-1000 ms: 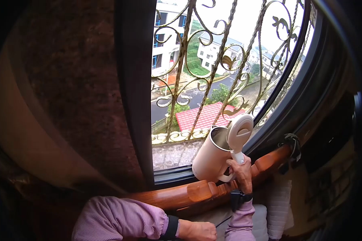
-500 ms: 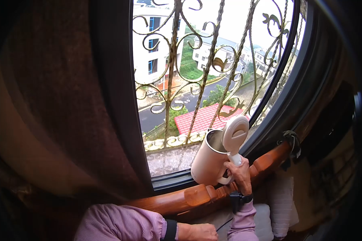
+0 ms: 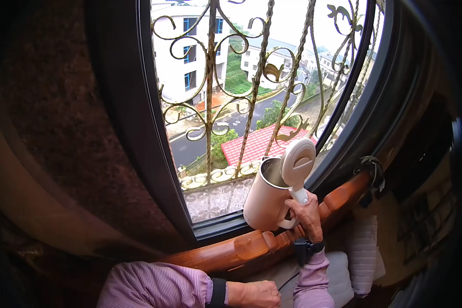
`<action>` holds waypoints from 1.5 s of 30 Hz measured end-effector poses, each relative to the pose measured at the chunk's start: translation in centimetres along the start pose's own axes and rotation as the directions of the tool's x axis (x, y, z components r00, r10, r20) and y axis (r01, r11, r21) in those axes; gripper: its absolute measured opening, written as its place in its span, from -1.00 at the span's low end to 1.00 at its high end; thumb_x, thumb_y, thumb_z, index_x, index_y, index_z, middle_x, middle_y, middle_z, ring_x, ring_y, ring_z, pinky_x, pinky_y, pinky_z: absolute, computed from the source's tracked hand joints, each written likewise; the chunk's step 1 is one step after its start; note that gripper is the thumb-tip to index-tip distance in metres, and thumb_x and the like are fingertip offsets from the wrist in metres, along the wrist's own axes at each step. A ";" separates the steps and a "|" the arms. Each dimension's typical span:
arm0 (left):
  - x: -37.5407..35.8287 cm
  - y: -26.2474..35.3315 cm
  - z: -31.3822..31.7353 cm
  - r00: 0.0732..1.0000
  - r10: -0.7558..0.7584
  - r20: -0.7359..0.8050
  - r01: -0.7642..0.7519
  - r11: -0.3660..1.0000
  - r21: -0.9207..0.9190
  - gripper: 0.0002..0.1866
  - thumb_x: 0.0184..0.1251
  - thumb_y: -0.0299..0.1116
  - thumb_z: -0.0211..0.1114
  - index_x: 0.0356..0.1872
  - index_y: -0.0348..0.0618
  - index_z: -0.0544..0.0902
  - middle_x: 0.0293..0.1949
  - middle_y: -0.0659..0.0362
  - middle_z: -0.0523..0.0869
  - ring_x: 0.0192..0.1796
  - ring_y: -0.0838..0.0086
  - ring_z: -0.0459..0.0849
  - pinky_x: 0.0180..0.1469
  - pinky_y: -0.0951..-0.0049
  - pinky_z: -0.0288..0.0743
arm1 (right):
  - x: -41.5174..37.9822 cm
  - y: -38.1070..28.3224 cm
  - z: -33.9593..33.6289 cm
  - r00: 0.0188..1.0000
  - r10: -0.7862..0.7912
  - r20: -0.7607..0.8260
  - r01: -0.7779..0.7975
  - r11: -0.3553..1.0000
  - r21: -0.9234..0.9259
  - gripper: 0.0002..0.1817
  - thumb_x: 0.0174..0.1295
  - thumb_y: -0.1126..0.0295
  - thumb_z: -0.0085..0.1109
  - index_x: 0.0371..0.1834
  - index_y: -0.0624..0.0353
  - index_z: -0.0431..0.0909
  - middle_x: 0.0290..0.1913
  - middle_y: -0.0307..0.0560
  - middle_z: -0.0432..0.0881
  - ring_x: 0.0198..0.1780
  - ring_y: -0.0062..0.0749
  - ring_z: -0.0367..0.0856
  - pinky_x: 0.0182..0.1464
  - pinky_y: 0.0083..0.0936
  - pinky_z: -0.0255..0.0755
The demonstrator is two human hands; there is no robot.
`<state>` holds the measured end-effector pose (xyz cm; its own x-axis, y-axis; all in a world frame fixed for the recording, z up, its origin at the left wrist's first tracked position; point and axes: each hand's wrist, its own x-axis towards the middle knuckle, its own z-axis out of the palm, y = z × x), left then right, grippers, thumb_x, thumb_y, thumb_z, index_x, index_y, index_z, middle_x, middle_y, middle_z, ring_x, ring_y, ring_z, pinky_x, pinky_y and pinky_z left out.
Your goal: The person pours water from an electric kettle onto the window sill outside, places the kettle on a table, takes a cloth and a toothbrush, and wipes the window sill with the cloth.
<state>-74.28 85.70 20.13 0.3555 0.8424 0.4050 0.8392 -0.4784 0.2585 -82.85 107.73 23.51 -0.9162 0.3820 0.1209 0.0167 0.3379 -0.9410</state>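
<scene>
A pale pink kettle (image 3: 266,203) with its lid (image 3: 297,161) raised is held tilted at the window, its open mouth toward the metal grille (image 3: 210,77). My right hand (image 3: 308,215) is wrapped round its handle. Below and to the left, my left hand (image 3: 262,294) is curled with the fingers closed, at the bottom edge of the view; what it holds, if anything, is hidden. Both wrists wear black bands. A thin dark cord shows between the two forearms.
A brown wooden rail (image 3: 210,255) runs below the dark window frame (image 3: 218,228). Dark cloth (image 3: 372,177) is tied at the rail's right end. Pale cushions (image 3: 339,277) lie below it. Outside are a road, buildings and a red roof (image 3: 259,146).
The view has shifted slightly, with the window scene moving left. The kettle sits slightly higher in view, still in my right hand with its lid up.
</scene>
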 end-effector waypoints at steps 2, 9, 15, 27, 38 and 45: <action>-0.1 0.0 0.3 1.000 -0.010 -0.020 0.010 1.000 -0.002 -0.82 -0.12 -0.25 0.18 -0.73 -0.09 0.54 -0.71 0.18 0.54 -0.63 0.34 0.59 -0.57 0.36 0.45 | 0.0 -0.1 0.0 1.000 0.010 0.001 -0.010 1.000 0.001 -0.82 0.02 0.46 0.30 -0.38 0.28 0.50 -0.62 -0.27 0.50 -0.66 -0.68 0.44 -0.61 -0.65 0.33; 0.0 0.1 0.2 0.999 -0.003 -0.047 0.003 1.000 0.001 -0.81 -0.11 -0.24 0.17 -0.72 -0.09 0.54 -0.73 0.17 0.52 -0.65 0.31 0.57 -0.58 0.34 0.44 | 0.2 0.2 -0.2 1.000 0.018 0.001 -0.018 1.000 -0.008 -0.77 -0.02 0.41 0.33 -0.37 0.30 0.52 -0.59 -0.24 0.52 -0.64 -0.68 0.46 -0.59 -0.62 0.36; -0.4 -0.5 1.0 0.999 -0.014 -0.030 0.011 0.996 -0.091 -0.82 -0.11 -0.24 0.17 -0.73 -0.08 0.53 -0.72 0.15 0.53 -0.63 0.28 0.58 -0.56 0.32 0.45 | 0.1 0.0 -0.1 1.000 0.016 -0.006 -0.016 1.000 0.000 -0.77 -0.02 0.41 0.33 -0.39 0.29 0.51 -0.60 -0.25 0.51 -0.65 -0.68 0.45 -0.59 -0.62 0.35; 0.5 -0.4 -1.4 0.961 -0.172 0.217 0.124 0.967 0.221 -0.79 0.11 -0.25 0.13 -0.38 -0.18 0.59 -0.39 0.20 0.56 -0.25 0.39 0.57 -0.21 0.35 0.40 | 0.1 0.2 -0.1 1.000 0.005 0.005 -0.005 1.000 0.010 -0.78 -0.02 0.43 0.32 -0.38 0.28 0.50 -0.61 -0.27 0.50 -0.65 -0.68 0.45 -0.61 -0.63 0.36; 1.6 -2.1 -5.4 0.652 -0.757 0.040 0.516 0.482 0.708 -0.48 0.32 -0.18 -0.07 0.23 -0.24 0.42 0.28 -0.20 0.32 0.27 -0.33 0.28 0.06 -0.56 0.19 | 0.2 1.0 0.0 1.000 -0.007 0.003 0.007 0.998 0.066 -0.85 0.07 0.49 0.31 -0.38 0.23 0.49 -0.63 -0.29 0.48 -0.69 -0.66 0.40 -0.63 -0.66 0.31; 2.3 -1.9 -5.5 0.575 -0.818 -0.028 0.650 0.435 0.623 -0.43 0.36 -0.17 -0.08 0.37 -0.10 0.25 0.34 -0.23 0.24 0.30 -0.41 0.20 0.06 -0.60 0.15 | -0.5 2.6 -0.5 0.997 -0.074 -0.023 0.076 0.991 0.106 -0.70 0.11 0.37 0.35 -0.22 0.29 0.48 -0.55 -0.25 0.50 -0.58 -0.65 0.45 -0.54 -0.68 0.33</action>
<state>-77.32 87.19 25.37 -0.4935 0.8685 0.0464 0.8526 0.4937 -0.1711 -82.19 108.86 21.18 -0.9055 0.3756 0.1972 -0.0954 0.2726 -0.9574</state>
